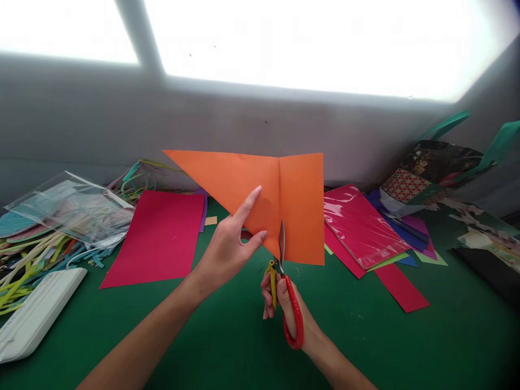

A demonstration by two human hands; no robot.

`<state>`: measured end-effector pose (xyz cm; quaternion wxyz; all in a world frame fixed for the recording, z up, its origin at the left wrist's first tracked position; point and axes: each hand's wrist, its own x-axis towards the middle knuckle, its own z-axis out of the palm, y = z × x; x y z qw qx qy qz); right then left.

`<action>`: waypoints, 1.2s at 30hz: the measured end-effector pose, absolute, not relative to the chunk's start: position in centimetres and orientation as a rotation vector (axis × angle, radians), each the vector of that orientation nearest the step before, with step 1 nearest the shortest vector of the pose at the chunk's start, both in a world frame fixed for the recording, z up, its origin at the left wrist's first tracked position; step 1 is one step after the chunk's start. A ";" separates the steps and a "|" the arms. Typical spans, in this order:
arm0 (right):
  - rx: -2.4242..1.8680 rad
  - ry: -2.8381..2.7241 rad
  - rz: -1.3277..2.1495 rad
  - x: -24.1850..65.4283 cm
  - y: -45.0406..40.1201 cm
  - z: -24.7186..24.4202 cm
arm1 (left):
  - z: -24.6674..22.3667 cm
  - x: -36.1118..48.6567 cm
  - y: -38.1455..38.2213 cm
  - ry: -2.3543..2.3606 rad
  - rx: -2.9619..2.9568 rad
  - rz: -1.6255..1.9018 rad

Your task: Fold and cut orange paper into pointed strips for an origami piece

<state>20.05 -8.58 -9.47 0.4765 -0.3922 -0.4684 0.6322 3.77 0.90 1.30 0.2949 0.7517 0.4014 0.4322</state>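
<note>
Above the green table [244,336]: orange paper [303,208], pinched in our left hand [227,244]; scissors [293,314], gripped in our right [290,309]; risk, sagging paper pulling our cut off the crease.

I'm counting one left hand [227,238], one right hand [289,311], one pair of scissors [290,287], one orange sheet [300,200], one handled bag [418,176], one power strip [43,314], one desk [227,336].
</note>
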 end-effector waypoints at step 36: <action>-1.030 -1.019 1.513 20.4 -8.7 -8.8 | 0.8 4.4 0.6 1.032 1.988 1.088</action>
